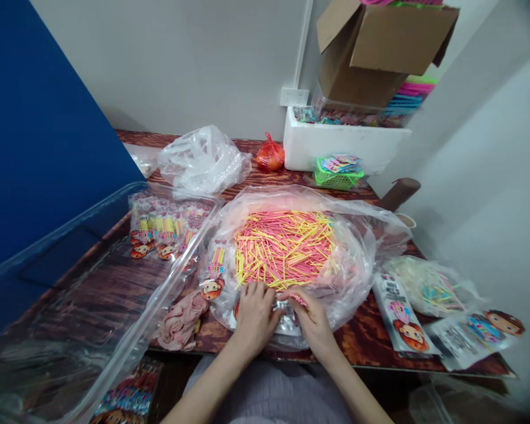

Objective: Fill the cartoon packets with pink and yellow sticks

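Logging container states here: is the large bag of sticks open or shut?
Open: the plastic bag is spread wide around the pink and yellow sticks, which lie exposed.

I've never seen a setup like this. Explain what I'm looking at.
There is no machine: these are a person's own two bare hands. The single picture comes from a camera worn on the head, looking forward and down. On the table lies an open clear bag heaped with pink and yellow sticks. To its left are a clear bin and a cloth. The right hand holds some pink pieces; the left hand is at a silvery packet, its grip unclear.
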Demonstrator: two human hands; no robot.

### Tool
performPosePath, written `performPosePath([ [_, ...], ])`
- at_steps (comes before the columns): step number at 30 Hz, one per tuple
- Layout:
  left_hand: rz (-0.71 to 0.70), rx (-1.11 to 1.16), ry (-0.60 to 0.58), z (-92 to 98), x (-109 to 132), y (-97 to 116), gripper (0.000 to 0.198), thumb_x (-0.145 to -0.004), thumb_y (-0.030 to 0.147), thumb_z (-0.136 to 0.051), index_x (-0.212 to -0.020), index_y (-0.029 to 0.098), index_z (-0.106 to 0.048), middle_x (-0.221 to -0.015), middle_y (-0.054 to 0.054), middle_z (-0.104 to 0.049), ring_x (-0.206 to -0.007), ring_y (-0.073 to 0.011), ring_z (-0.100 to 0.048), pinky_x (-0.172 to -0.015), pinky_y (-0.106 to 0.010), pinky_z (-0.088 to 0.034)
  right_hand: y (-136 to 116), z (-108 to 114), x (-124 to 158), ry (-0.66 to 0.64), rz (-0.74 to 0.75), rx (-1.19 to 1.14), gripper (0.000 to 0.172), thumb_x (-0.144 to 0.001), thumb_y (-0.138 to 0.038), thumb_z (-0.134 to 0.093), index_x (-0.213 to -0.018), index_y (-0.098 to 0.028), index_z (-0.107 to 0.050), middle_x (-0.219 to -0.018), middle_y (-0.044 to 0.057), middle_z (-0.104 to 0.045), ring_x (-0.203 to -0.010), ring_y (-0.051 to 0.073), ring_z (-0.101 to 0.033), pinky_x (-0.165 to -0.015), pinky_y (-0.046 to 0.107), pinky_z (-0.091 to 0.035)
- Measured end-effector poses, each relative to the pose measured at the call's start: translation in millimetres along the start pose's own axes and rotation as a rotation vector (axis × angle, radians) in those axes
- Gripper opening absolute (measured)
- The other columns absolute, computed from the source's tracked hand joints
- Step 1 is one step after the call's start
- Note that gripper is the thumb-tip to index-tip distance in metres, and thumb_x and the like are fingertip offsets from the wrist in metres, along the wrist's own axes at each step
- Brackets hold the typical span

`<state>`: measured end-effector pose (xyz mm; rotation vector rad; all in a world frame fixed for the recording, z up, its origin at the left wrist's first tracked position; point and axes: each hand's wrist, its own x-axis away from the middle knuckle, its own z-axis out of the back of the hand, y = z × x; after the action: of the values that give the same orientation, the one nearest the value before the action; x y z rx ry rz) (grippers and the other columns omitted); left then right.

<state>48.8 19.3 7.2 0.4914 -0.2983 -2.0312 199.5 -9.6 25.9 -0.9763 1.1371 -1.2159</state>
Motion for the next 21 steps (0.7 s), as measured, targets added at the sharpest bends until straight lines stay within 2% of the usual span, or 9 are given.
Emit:
performPosePath([
  [6,0.061,0.095,0.031,-6.8,-12.6,-14.3,0.015,-0.089,0.025,-0.058,-0.076,0.019,-0.054,-0.081,-0.004,-0.059,-0.080,-0.0215,-0.053,-0.072,-0.033,-0.038,1.2,0.5,-0.5,-0.005,0.003,0.023,0.024,-0.094,-0.036,-0.049,-0.095,-0.024,-0.069,-0.093,0.004,-0.068,-0.090,0.021,-0.062,-0.081,0.028,-0.045],
  [13,0.076,0.177,0.116,-6.5,-11.6,-28.0,0.018,-0.092,0.022,-0.052,-0.078,0.018,-0.062,-0.079,-0.004,-0.060,-0.082,-0.0206,-0.055,-0.073,-0.031,-0.041,0.0,-3.2,1.4,-0.001,-0.005,0.032,0.023,-0.094,-0.034,-0.048,-0.090,-0.023,-0.068,-0.089,0.003,-0.068,-0.088,0.021,-0.063,-0.080,0.028,-0.044],
  [21,-0.028,0.053,0.078,-5.8,-5.9,-30.0,0.023,-0.095,0.019,-0.046,-0.079,0.018,-0.063,-0.076,-0.005,-0.063,-0.077,-0.0208,-0.056,-0.072,-0.032,-0.042,0.8,-5.6,4.8,-0.002,-0.003,0.036,0.027,-0.094,-0.038,-0.048,-0.094,-0.023,-0.070,-0.091,0.005,-0.069,-0.085,0.022,-0.063,-0.078,0.029,-0.045],
])
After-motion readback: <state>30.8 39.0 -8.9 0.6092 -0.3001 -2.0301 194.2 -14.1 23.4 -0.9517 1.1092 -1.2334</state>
